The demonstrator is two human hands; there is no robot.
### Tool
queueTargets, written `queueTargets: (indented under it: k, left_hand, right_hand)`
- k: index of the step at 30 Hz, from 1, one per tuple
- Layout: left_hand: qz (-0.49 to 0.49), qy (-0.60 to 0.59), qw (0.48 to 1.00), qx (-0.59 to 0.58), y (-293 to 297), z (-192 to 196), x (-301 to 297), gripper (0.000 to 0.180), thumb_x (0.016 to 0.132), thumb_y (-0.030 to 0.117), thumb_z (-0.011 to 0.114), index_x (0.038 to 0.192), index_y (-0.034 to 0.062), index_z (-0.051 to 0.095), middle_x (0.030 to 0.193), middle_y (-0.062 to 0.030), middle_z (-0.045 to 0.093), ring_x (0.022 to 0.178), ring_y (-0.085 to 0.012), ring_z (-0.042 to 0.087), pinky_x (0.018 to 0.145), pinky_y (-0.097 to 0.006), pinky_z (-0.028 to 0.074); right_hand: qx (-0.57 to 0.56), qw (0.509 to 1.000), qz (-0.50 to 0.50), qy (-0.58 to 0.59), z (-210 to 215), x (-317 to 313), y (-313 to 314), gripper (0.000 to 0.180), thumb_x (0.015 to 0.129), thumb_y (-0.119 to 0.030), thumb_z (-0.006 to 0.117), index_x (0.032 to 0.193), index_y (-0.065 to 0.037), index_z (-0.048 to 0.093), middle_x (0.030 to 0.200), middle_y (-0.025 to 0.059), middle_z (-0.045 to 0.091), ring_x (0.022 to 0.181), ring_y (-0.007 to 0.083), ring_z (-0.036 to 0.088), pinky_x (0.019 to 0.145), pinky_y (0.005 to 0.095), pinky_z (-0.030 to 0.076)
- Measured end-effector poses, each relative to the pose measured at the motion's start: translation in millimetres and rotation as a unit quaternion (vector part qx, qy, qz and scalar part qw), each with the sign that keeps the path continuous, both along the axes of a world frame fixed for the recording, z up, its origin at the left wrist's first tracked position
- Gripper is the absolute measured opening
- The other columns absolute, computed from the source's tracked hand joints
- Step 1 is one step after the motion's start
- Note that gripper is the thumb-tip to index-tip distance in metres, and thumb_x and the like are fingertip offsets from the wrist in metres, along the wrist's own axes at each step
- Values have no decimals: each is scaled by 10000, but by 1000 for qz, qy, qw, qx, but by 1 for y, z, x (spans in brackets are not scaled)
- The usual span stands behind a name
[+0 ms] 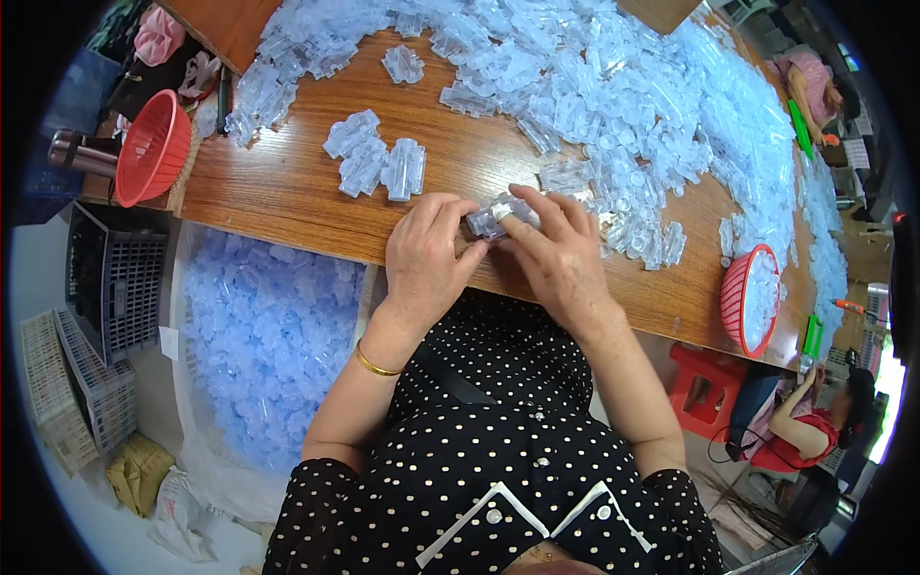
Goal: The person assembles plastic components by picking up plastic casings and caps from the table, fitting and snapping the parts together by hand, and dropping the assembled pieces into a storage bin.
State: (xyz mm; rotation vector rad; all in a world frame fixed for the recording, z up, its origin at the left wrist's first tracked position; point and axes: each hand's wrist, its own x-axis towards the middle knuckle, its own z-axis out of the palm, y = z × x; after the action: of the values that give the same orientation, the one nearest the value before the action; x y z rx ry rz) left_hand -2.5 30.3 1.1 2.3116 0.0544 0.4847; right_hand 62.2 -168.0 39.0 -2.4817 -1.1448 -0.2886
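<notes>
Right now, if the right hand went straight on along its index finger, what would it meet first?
The right hand would likely first meet the clear plastic piece already at its fingers; exact depth is unclear.

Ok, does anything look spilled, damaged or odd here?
Nothing clearly stands out. The clear, bluish plastic pieces lie jumbled across the brown wooden table, a small group apart beyond the left hand, but none looks plainly broken.
</notes>
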Motion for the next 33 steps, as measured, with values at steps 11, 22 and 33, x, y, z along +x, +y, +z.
queueTargets:
  k: [11, 22, 33]
  left_hand:
    - [-154, 115, 733, -653, 16, 21, -24, 481, 1050, -36, 729, 1490, 28, 546, 1414, -84, 658, 1355, -200, 657, 1090, -365, 615]
    - [-205, 165, 712, -651, 9, 40, -25, 808, 1020, 84, 829, 1717, 37, 422, 1550, -135, 630, 1384, -213, 664, 1163, -391, 572]
    - [-201, 175, 663, -700, -12, 33, -28, 944, 916, 68, 922, 1720, 113, 429, 1533, -109, 626, 1418, -232, 617, 1204, -416, 538]
  right_hand:
    - [232, 960, 62, 143, -13, -3, 2, 510, 839, -48, 948, 1260, -60, 660, 1544, 197, 642, 1417, 387, 655, 1157, 464, 569]
    - [233, 940, 154, 194, 16, -1, -27, 554, 826, -142, 983, 1285, -36, 690, 1642, 243, 594, 1482, 402, 627, 1159, 468, 576]
    - [226, 952, 145, 144, 12, -3, -38, 615, 810, -159, 996, 1338, -38, 705, 1557, 200, 677, 1389, 380, 703, 1110, 456, 617]
